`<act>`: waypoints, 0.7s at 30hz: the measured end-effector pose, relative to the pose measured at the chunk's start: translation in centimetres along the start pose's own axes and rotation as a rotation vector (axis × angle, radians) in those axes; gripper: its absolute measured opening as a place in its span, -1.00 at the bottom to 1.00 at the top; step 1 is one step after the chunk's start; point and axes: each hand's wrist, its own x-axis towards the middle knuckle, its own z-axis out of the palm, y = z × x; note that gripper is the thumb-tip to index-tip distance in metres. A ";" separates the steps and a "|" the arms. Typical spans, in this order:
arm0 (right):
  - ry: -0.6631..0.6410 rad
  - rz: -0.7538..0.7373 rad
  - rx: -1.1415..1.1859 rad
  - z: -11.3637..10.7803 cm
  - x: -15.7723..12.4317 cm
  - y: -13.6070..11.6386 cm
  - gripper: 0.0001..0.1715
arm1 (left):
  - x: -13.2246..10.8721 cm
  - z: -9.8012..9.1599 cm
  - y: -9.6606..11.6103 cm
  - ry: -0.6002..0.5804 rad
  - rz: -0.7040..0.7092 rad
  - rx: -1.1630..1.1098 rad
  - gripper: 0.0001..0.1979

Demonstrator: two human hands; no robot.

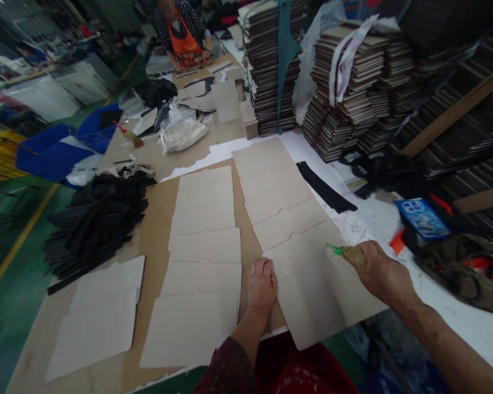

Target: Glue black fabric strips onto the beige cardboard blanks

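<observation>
My left hand (263,285) lies palm down at the left edge of the near beige cardboard panel (312,295), its fingers resting on the surface and grasping nothing. My right hand (376,268) is wrapped around a brownish squeeze bottle (354,256) with a thin green nozzle, which points left over the right-hand row of panels. In that row the panels overlap one another, running away from me. A second overlapping row of cardboard panels (201,276) lies left of my left hand. Two further panels (96,323) lie at the far left.
Black fabric strips (102,219) are heaped on the left. A black strip (324,186) lies right of the panels. Tall stacks of boards (345,76) stand behind, near a plastic bag (181,128). Across the table is a co-worker in an orange apron (184,44). Blue bins (49,153) stand left.
</observation>
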 end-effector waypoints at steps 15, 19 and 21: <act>-0.085 -0.007 0.356 1.0 1.0 -9.1 -0.60 | 3.2 -0.3 0.0 0.063 -0.044 -0.022 -0.56; -0.104 -0.086 0.268 1.3 2.8 -11.4 -0.66 | 4.9 -0.4 -1.0 0.019 0.010 -0.016 -0.60; -0.118 -0.125 0.223 1.5 3.4 -12.1 -0.69 | 5.1 -0.3 -1.4 0.010 0.022 -0.024 -0.62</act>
